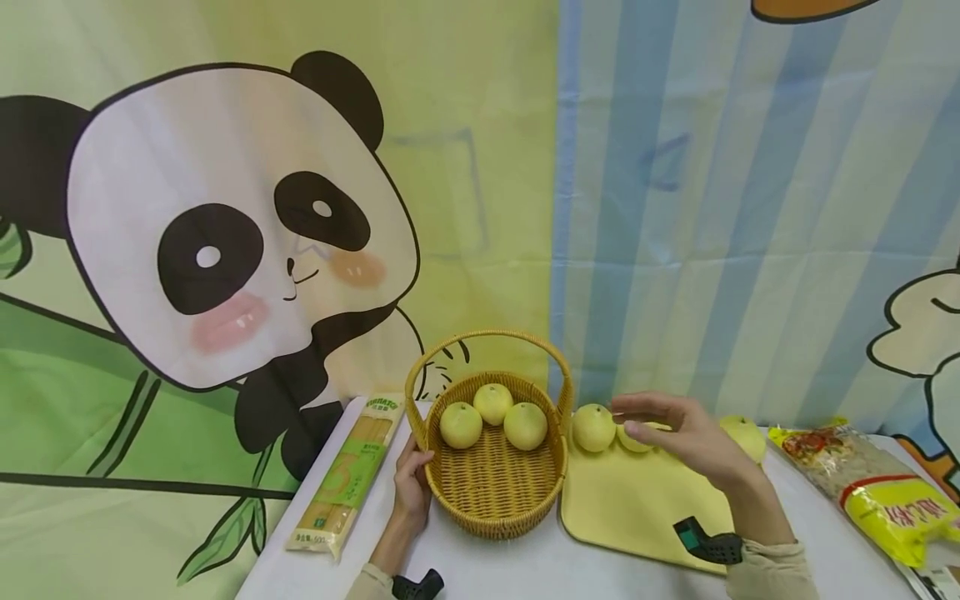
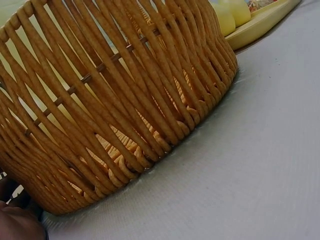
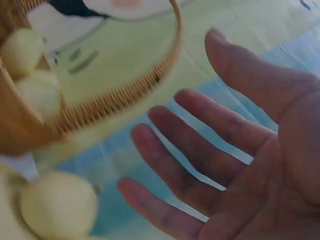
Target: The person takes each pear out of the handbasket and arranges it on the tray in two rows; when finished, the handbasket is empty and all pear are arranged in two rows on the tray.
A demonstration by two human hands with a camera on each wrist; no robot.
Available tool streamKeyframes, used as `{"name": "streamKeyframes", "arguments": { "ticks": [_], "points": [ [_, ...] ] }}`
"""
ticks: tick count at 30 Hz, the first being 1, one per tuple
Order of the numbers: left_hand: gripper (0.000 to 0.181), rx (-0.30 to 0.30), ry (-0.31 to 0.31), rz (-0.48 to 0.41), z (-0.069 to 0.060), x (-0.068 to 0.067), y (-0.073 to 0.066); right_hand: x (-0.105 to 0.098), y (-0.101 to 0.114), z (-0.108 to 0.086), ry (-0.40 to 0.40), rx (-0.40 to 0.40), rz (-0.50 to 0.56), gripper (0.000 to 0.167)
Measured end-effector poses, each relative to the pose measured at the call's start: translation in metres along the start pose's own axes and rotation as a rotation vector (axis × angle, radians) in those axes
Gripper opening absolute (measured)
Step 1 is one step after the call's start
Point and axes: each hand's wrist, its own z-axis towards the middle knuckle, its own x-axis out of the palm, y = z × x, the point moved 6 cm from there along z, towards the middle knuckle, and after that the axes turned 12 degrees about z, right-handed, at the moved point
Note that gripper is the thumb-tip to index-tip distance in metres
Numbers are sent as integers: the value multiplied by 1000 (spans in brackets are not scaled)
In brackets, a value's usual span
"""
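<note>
A wicker basket [image 1: 498, 500] with an arched handle stands on the table, and three pale yellow, round pears [image 1: 493, 404] lie at the back inside it. My left hand [image 1: 412, 487] holds the basket's left side; in the left wrist view only a dark bit of that hand shows beside the weave. Over the yellow tray [image 1: 637, 508], my right hand [image 1: 693, 437] is held with spread fingers and an empty palm. On the tray's back part sit a pear [image 1: 595, 427] near the basket, another partly behind my fingers, and one [image 1: 742, 437] behind my wrist.
Left of the basket lies a pack of noodles [image 1: 348, 475]. A larger yellow-and-clear food bag [image 1: 862, 483] lies at the right. Behind the white table [image 1: 525, 575] hangs a printed cloth [image 1: 480, 167] with a panda.
</note>
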Motion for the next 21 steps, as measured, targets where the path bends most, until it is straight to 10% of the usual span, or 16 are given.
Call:
{"name": "streamKeyframes", "arguments": {
  "ticks": [7,21],
  "points": [
    [78,4,14,-13,0,1,1,71,-6,32,211,42,51,50],
    [76,25,38,-21,-2,1,-1,121,-12,90,137,247,-104,96]
  ]
}}
